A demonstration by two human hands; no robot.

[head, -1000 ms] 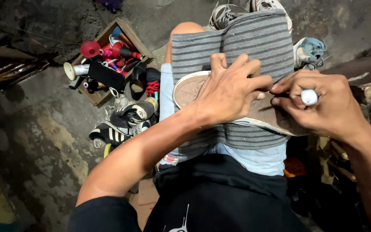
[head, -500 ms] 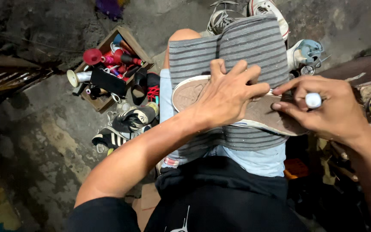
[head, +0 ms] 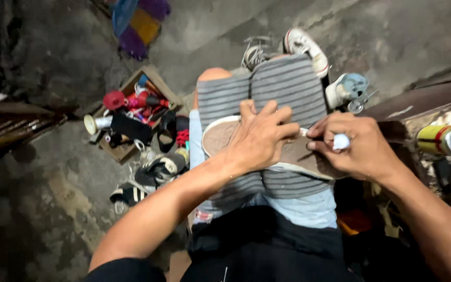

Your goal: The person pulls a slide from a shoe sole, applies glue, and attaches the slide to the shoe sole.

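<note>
Shoe (head: 288, 156) sole-up on striped cloth (head: 288, 83) across lap, centre. Left hand (head: 259, 138) spread flat on sole, pinning it steady. Right hand (head: 353, 143) pinched shut on small white-tipped tool (head: 341, 141) at right sole edge. Wooden tool box (head: 131, 117) far left on floor.

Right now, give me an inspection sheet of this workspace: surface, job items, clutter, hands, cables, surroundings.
Surface: striped grey cloth over the person's lap.
Job's things: shoe lying sole-up across the cloth; small white-tipped tool.
Clutter: wooden box of tools and spools, dark shoes on the ground, white sneaker, yellow can.
Hands: left hand pressing the sole; right hand gripping the tool at the sole's edge.
Cables: nothing seen.
Surroundings: rough concrete floor, coloured fabric.
</note>
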